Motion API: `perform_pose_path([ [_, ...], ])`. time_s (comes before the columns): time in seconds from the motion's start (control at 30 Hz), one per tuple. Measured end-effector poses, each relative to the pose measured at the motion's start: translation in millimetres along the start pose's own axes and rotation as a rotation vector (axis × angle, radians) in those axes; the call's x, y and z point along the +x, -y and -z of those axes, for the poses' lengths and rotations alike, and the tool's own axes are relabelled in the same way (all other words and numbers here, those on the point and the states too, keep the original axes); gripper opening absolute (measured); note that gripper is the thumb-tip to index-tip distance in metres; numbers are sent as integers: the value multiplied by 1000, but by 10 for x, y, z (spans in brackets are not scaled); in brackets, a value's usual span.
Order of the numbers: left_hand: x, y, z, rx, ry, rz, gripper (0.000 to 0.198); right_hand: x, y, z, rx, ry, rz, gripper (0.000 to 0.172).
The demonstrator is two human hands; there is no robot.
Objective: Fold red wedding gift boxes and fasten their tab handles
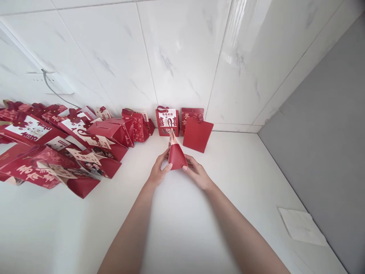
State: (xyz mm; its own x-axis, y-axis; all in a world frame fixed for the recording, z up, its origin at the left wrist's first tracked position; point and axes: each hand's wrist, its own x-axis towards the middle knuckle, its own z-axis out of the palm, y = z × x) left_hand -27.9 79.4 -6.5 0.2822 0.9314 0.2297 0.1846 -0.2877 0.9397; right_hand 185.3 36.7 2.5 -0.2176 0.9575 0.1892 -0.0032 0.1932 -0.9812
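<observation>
Between my hands stands a red paper gift box (178, 156), seen from its narrow triangular side, with a ribbon loop at its top. My left hand (160, 169) grips its lower left side, thumb on the near corner. On the opposite side, my right hand (197, 172) holds the lower right corner with thumb and fingers. Just behind it, a gift box with a white printed label (167, 118) stands against the wall. To its right a plain red box panel (198, 134) leans in front of a patterned red box (192, 113).
Many red gift boxes (105, 131) crowd the left of the white table (236, 160), some upright, some tilted. A marbled tile wall (182, 57) borders the back. A cable (54, 91) hangs from a wall socket. A white sheet (302, 226) lies at the right edge, beside a grey surface (322, 125).
</observation>
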Motion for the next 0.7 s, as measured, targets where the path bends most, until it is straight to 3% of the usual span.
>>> perform_pose_path([
  [0.3, -10, -28, -21, -29, -30, 35, 73, 9, -13, 12, 46, -18, -28, 50],
  [0.5, 43, 29, -4, -412, -160, 303, 68, 1, -44, 31, 139, -40, 84, 57],
  [0.57, 60, 27, 7, -388, -170, 336, 64, 8, -59, 24, 196, -50, 59, 64],
  [0.7, 56, -15, -4, -227, -156, 260, 66, 23, -124, 15, 228, -109, -4, 75],
])
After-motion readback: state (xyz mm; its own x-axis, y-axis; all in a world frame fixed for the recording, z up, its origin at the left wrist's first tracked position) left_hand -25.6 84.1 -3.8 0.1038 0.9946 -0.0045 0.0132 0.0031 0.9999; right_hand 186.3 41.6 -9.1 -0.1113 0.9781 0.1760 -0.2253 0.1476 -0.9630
